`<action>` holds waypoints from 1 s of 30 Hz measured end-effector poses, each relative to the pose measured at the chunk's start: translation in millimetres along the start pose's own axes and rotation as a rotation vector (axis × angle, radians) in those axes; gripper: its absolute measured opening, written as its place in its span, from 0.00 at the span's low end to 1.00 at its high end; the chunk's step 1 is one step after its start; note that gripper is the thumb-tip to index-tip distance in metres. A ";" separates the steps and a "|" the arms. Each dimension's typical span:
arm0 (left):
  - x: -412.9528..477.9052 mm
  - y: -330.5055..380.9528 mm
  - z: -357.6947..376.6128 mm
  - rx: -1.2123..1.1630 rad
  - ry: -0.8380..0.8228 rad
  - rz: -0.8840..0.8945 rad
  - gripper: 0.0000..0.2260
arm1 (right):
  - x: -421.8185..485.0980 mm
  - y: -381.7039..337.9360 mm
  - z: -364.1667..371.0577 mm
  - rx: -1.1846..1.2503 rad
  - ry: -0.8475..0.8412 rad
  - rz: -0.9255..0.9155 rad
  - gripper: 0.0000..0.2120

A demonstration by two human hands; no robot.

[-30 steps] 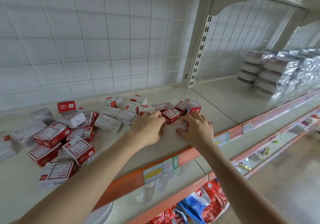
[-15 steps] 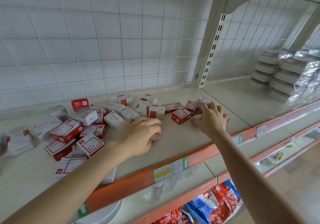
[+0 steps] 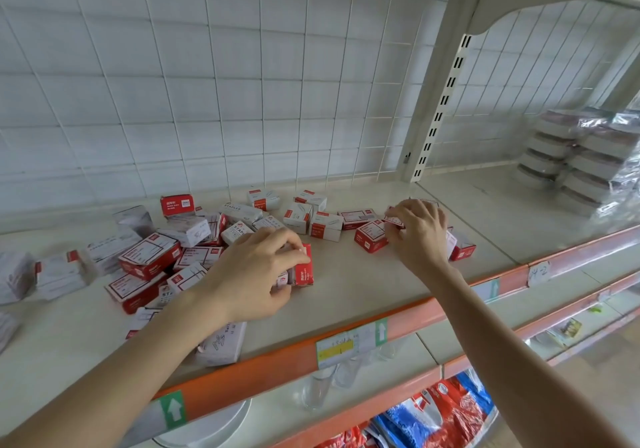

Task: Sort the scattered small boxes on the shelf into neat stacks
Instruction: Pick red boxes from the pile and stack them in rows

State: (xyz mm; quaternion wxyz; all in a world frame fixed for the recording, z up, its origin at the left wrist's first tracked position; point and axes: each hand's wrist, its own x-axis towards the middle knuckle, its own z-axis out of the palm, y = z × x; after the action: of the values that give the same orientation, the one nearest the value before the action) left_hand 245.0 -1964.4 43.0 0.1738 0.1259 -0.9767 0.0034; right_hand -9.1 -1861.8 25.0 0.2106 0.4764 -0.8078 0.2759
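Two Hands Part: Gathering Step

We note that the right hand (image 3: 420,236) has left the middle of the shelf (image 3: 363,295), where both hands worked a second ago. It now reaches the rightmost group, fingers curled, pinching a small red-and-white box (image 3: 394,221) by its edges. The left hand (image 3: 256,271) stays curled over a red box (image 3: 306,264) near the shelf front, which we take to be the start of a stack. We judge stacking barely begun: most small boxes (image 3: 149,257) lie scattered at left and along the back.
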 end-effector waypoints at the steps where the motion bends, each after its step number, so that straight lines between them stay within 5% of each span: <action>1: 0.1 1.1 -0.2 0.000 -0.011 -0.010 0.17 | 0.7 -5.2 1.3 0.002 0.013 -0.047 0.16; 5: 7.5 10.4 0.9 -0.013 -0.025 -0.063 0.19 | 7.5 -18.3 4.4 -0.231 -0.333 -0.023 0.20; 8: 16.8 18.5 -0.2 -0.039 -0.022 -0.085 0.20 | 10.4 -20.4 6.6 -0.314 -0.439 -0.033 0.24; 18: 54.6 33.4 0.0 -0.129 -0.097 -0.135 0.18 | 9.1 -5.8 -11.2 -0.263 -0.518 -0.175 0.20; 30: 125.2 27.0 28.2 -0.029 -0.566 -0.331 0.28 | 1.6 24.1 -23.9 -0.337 -0.550 -0.129 0.24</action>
State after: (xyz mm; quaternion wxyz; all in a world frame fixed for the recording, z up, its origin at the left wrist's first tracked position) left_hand 115.1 -1970.3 60.2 -0.1047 0.2761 -0.9525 -0.0740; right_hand -29.3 -1837.9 38.2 0.0774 0.5415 -0.8370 -0.0148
